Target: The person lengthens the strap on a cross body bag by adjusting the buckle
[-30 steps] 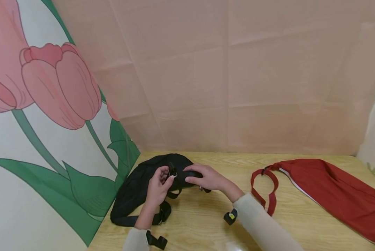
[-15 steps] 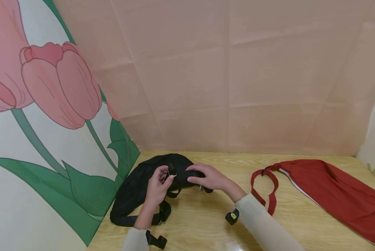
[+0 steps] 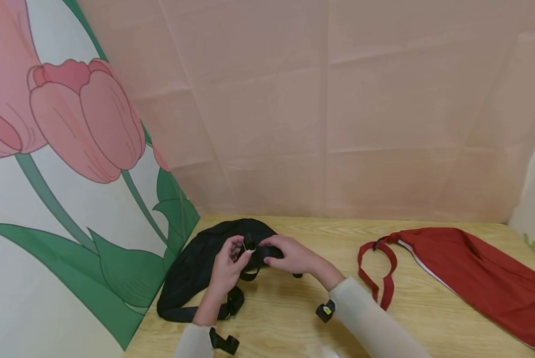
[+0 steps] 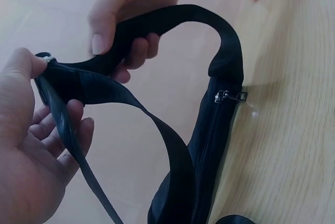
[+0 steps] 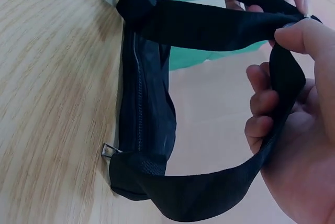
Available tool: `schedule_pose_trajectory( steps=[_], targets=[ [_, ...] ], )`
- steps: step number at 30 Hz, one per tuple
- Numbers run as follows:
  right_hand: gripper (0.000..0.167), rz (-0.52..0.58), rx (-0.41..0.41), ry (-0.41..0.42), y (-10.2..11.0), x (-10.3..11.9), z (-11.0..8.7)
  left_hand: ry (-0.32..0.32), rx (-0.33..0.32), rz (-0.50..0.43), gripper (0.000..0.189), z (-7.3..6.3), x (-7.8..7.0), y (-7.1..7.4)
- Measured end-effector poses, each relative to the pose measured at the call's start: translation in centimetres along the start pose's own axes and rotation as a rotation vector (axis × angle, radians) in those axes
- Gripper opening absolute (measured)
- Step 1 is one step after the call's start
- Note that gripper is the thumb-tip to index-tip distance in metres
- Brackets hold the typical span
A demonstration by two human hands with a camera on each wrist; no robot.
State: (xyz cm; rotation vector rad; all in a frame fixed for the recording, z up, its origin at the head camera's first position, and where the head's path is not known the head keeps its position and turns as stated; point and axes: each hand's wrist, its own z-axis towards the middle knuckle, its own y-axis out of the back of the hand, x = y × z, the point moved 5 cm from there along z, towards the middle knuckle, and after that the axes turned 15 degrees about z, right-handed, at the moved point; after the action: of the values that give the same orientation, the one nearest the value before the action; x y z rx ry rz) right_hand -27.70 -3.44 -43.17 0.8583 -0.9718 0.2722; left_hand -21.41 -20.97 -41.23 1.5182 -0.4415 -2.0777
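A black sling bag (image 3: 191, 261) lies at the left of the table with its zip (image 5: 138, 93) running along the side. Above its near edge, my left hand (image 3: 224, 266) pinches a strap buckle (image 3: 249, 250) with a light metal edge between thumb and forefinger. My right hand (image 3: 296, 254) grips the black strap (image 4: 152, 24) just right of the buckle, thumb on top and fingers curled beneath. From there the strap loops back to the bag's end, near a metal zip pull (image 5: 109, 150). In the left wrist view two strap lengths hang from the buckle.
A red bag (image 3: 473, 278) with a white-edged zip lies on the right of the wooden table (image 3: 276, 318). Its red strap loop (image 3: 390, 268) reaches toward my right forearm. A tulip-patterned wall (image 3: 88, 124) borders the left; a pinkish sheet (image 3: 321, 124) hangs behind.
My right hand has moved a little left along the strap, nearer the buckle. My left hand has shifted slightly right and still pinches it. Both bags stay in place.
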Motion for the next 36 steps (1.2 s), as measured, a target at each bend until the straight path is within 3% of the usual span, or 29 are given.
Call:
schedule_pose_trajectory(
  steps=[5,10,30,36],
  targets=[
    [0.042,-0.003,-0.004,0.000,0.0,-0.1,0.0,0.005,-0.023,0.011,0.035,0.3,1.7,-0.4],
    [0.045,0.011,-0.018,-0.029,0.3,-0.5,-0.2,-0.014,-0.030,0.009,0.035,0.4,2.4,-0.4],
    [0.047,0.076,-0.033,-0.030,0.9,-1.5,-0.8,-0.006,-0.030,0.018,0.034,0.1,2.7,-0.3],
    [0.043,0.049,-0.071,-0.012,1.3,-1.6,-1.1,0.027,-0.040,0.026,0.032,0.0,2.4,-0.1]
  ],
)
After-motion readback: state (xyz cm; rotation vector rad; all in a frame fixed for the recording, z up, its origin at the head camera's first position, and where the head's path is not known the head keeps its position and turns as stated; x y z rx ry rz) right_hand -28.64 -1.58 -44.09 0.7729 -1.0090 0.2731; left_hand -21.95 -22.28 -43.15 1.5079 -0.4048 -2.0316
